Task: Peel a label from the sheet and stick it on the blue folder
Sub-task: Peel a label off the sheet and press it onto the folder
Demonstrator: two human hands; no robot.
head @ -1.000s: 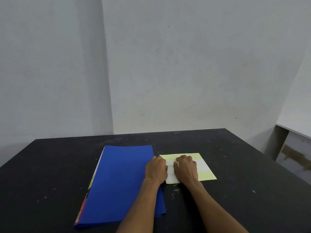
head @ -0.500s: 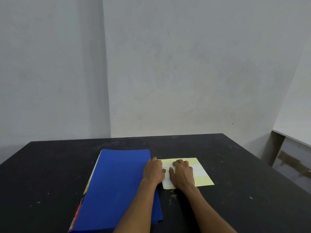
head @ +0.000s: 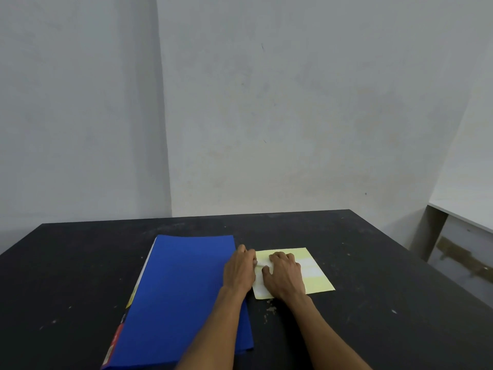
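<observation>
A blue folder point(head: 184, 292) lies flat on the black table point(head: 373, 263), left of centre. Right of it lies a pale yellow label sheet point(head: 317, 273) with white labels on it. My left hand point(head: 240, 271) sits at the sheet's left edge, its fingertips pinching the end of a white label point(head: 261, 263) that looks slightly raised. My right hand point(head: 284, 276) rests flat on the sheet with fingers spread, pressing it down and hiding much of its middle. My left forearm crosses the folder's right edge.
A grey wall rises close behind the table. At the far right stands a white shelf unit point(head: 464, 236), apart from the table. Small pale specks point(head: 269, 311) lie on the table just below the sheet.
The camera has tilted, so the scene sits a little differently in view. My left fingertips have closed on the label's left end; my right hand has stayed pressed on the sheet.
</observation>
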